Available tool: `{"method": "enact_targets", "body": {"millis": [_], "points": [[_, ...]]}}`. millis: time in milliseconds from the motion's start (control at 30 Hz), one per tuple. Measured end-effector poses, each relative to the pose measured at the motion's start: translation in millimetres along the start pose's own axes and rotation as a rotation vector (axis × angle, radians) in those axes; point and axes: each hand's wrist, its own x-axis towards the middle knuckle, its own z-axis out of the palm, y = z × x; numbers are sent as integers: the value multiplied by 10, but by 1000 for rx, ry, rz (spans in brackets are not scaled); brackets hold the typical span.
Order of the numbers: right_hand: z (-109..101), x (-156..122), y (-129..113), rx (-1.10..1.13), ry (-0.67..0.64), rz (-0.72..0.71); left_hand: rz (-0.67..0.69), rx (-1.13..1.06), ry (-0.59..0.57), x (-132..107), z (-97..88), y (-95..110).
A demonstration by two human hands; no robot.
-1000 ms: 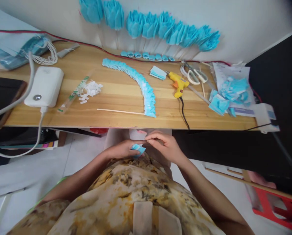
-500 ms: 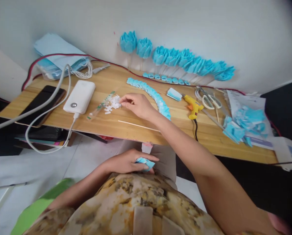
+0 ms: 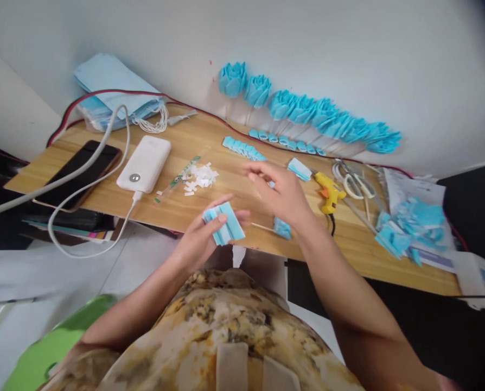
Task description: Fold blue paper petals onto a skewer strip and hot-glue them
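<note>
My left hand (image 3: 202, 239) grips a small folded stack of light-blue paper (image 3: 225, 228) above the near edge of the wooden desk (image 3: 177, 212). My right hand (image 3: 281, 193) hovers just right of it, over the curved chain of blue folded pieces (image 3: 242, 147), much of which it hides. Its thumb and forefinger are pinched together; whether anything is between them is too small to see. A pile of small white paper bits (image 3: 199, 178) lies to the left, beside a clear strip with green marks (image 3: 176, 178). A thin wooden stick (image 3: 262, 225) pokes out under my right hand.
A white power bank (image 3: 145, 164) with cable and a black phone (image 3: 77, 171) lie at the left. A yellow glue gun (image 3: 327, 191), scissors (image 3: 354, 182) and blue paper scraps (image 3: 409, 222) sit at the right. Blue paper flowers (image 3: 307, 108) lean on the wall.
My left hand rose from my lap to the desk edge with the blue stack. My right hand drew back from the white paper bits, rightward over the blue chain.
</note>
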Motion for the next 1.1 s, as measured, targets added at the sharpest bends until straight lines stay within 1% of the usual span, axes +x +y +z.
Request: {"method": "enact_targets", "body": {"millis": [33, 100, 200, 367, 433, 500, 567, 633, 733, 800, 867, 967, 1033, 1100], "points": [[-58, -140, -25, -31, 39, 18, 17, -47, 26, 51, 26, 4], [-110, -380, -46, -57, 79, 37, 24, -106, 48, 144, 76, -9], [-90, -597, -1, -62, 44, 74, 33, -93, 45, 247, 163, -75], [-91, -745, 129, -7, 5, 102, 26, 34, -16, 334, 357, -217], [-129, -808, 156, 73, 34, 130, 28, 97, -42, 353, 431, -258], [-164, -872, 175, 186, 79, 208, 26, 140, -43, 372, 497, -288], [-177, -925, 207, 279, 117, 287, -12, 129, 0, 397, 561, -316], [-162, -960, 267, 291, 150, 300, -71, 78, 94, 434, 623, -350], [-111, -1013, 385, 172, 209, 234, -102, 0, 233, 510, 686, -405], [-96, -1066, 438, 74, 222, 193, -87, -28, 275, 555, 700, -423], [-120, -1125, 445, -18, 207, 157, -75, -27, 277, 577, 702, -414], [-199, -1180, 390, -179, 148, 112, -70, 1, 246, 570, 713, -365], [-232, -1172, 348, -274, 93, 115, -54, 12, 234, 564, 729, -336], [-224, -1130, 329, -308, 49, 137, -21, 16, 230, 578, 740, -325]]}}
